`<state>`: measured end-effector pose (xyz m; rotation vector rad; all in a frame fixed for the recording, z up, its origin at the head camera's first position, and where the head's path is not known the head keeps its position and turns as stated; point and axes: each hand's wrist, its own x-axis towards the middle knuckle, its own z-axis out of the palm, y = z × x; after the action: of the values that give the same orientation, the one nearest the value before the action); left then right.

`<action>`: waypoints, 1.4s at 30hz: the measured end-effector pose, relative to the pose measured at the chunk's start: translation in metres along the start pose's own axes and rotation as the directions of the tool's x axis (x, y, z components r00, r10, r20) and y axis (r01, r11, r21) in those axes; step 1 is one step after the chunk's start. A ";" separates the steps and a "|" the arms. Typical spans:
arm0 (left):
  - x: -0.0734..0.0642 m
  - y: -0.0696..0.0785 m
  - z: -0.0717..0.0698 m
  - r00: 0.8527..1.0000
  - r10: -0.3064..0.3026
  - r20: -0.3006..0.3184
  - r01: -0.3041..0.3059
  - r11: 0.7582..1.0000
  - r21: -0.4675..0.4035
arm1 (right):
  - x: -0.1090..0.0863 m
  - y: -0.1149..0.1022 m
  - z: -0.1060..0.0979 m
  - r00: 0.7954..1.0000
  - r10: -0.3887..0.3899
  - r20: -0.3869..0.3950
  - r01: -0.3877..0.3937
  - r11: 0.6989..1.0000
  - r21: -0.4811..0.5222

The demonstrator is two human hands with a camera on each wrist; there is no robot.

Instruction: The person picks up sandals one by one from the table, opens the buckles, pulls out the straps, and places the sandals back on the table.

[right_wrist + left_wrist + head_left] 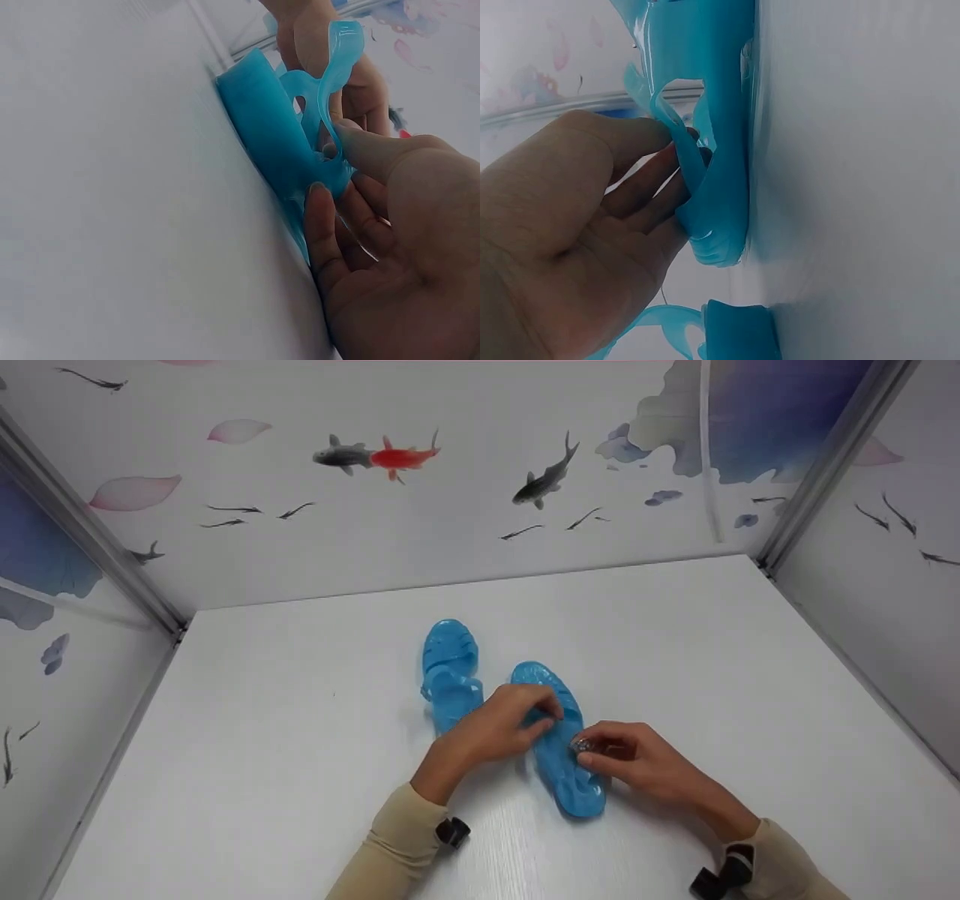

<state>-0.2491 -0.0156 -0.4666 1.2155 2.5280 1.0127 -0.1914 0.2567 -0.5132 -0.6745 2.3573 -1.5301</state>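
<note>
Two blue jelly sandals lie on the white table, toes pointing away from me. Over the right-hand sandal point(574, 784), my left hand point(504, 726) pinches a strap near the toe part, as the left wrist view shows with thumb and fingers on either side of the strap point(684, 150). My right hand point(637, 756) grips the ankle strap of that same sandal at its outer side, where a shiny silver buckle point(580, 745) shows by the fingertips. The left-hand sandal point(450, 649) stands beside it, its heel hidden behind my left hand.
White panels printed with fish and petals stand around the table point(300, 750): a back wall point(465, 532) and one on each side. Metal posts point(832, 465) rise at the back corners. A black camera point(452, 832) sits on my left wrist, another point(724, 874) on my right.
</note>
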 end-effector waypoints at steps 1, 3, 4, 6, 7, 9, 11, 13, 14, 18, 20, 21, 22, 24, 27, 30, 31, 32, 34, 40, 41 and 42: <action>0.000 0.001 0.000 1.000 0.004 -0.006 -0.004 1.000 -0.001 | 0.000 -0.001 0.000 1.000 0.001 -0.005 -0.001 1.000 0.003; 0.000 0.003 -0.002 1.000 0.005 -0.023 -0.005 1.000 0.009 | 0.001 -0.001 0.001 1.000 -0.018 -0.014 0.018 1.000 0.005; 0.000 0.004 -0.002 0.999 0.002 -0.034 -0.002 1.000 0.016 | 0.001 -0.001 0.001 0.999 -0.031 -0.019 0.031 1.000 0.004; 0.000 0.008 -0.002 0.998 -0.011 -0.054 0.013 0.999 0.045 | 0.001 0.000 0.002 0.998 -0.055 -0.029 0.055 0.998 -0.002; 0.000 0.010 -0.002 0.998 -0.022 -0.064 0.026 0.998 0.063 | 0.001 0.000 0.002 0.997 -0.064 -0.036 0.063 0.998 -0.007; 0.000 0.014 -0.002 0.995 -0.054 -0.078 0.062 0.993 0.103 | 0.001 -0.001 0.003 0.997 -0.060 -0.051 0.059 0.998 -0.020; -0.001 0.019 -0.003 0.991 -0.109 -0.074 0.117 0.987 0.111 | 0.001 -0.002 0.004 0.997 -0.030 -0.071 0.027 0.999 -0.036; -0.002 0.024 -0.004 0.982 -0.184 -0.043 0.187 0.978 0.090 | 0.000 -0.003 0.004 0.996 0.010 -0.089 -0.015 0.998 -0.053; -0.003 0.027 -0.005 0.974 -0.227 -0.015 0.227 0.971 0.071 | 0.000 -0.004 0.004 0.995 0.035 -0.096 -0.041 0.998 -0.056; -0.010 0.037 -0.010 0.905 -0.390 0.171 0.390 0.920 0.036 | 0.001 -0.007 0.004 0.987 0.122 -0.108 -0.129 0.989 -0.065; -0.013 0.041 -0.011 0.873 -0.420 0.247 0.420 0.906 0.056 | 0.001 -0.008 0.003 0.983 0.151 -0.109 -0.158 0.986 -0.058; -0.014 0.043 -0.012 0.863 -0.424 0.275 0.424 0.903 0.063 | 0.001 -0.008 0.003 0.981 0.160 -0.110 -0.167 0.984 -0.058; -0.015 0.044 -0.012 0.858 -0.421 0.294 0.420 0.905 0.067 | 0.001 -0.008 0.004 0.980 0.168 -0.111 -0.175 0.983 -0.058; -0.015 0.044 -0.012 0.863 -0.401 0.308 0.404 0.913 0.056 | 0.001 -0.008 0.005 0.977 0.182 -0.114 -0.188 0.981 -0.049; -0.015 0.042 -0.013 0.879 -0.366 0.306 0.381 0.925 0.013 | 0.002 -0.009 0.007 0.973 0.196 -0.118 -0.201 0.979 -0.027; -0.013 0.038 -0.012 0.898 -0.346 0.272 0.366 0.930 -0.025 | 0.003 -0.010 0.008 0.971 0.200 -0.130 -0.201 0.980 0.004; -0.012 0.036 -0.012 0.904 -0.343 0.254 0.364 0.931 -0.040 | 0.004 -0.011 0.008 0.971 0.196 -0.136 -0.196 0.981 0.013; -0.012 0.035 -0.012 0.910 -0.344 0.233 0.365 0.930 -0.050 | 0.006 -0.011 0.008 0.971 0.193 -0.143 -0.192 0.981 0.018; -0.012 0.032 -0.011 0.911 -0.365 0.191 0.383 0.921 -0.071 | 0.008 -0.012 0.008 0.971 0.176 -0.160 -0.175 0.984 0.024; -0.008 0.030 -0.003 0.882 -0.465 0.073 0.471 0.872 -0.132 | 0.013 -0.010 0.005 0.960 0.149 -0.237 -0.156 0.988 -0.012; -0.006 0.030 -0.001 0.880 -0.472 0.056 0.475 0.869 -0.139 | 0.014 -0.010 0.004 0.955 0.156 -0.251 -0.166 0.986 -0.018; -0.004 0.030 0.001 0.879 -0.475 0.041 0.476 0.868 -0.142 | 0.015 -0.010 0.002 0.950 0.164 -0.265 -0.176 0.984 -0.023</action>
<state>-0.2273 -0.0051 -0.4486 0.5044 2.5020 1.0369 -0.2008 0.2439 -0.5048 -0.2801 2.5708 -1.5750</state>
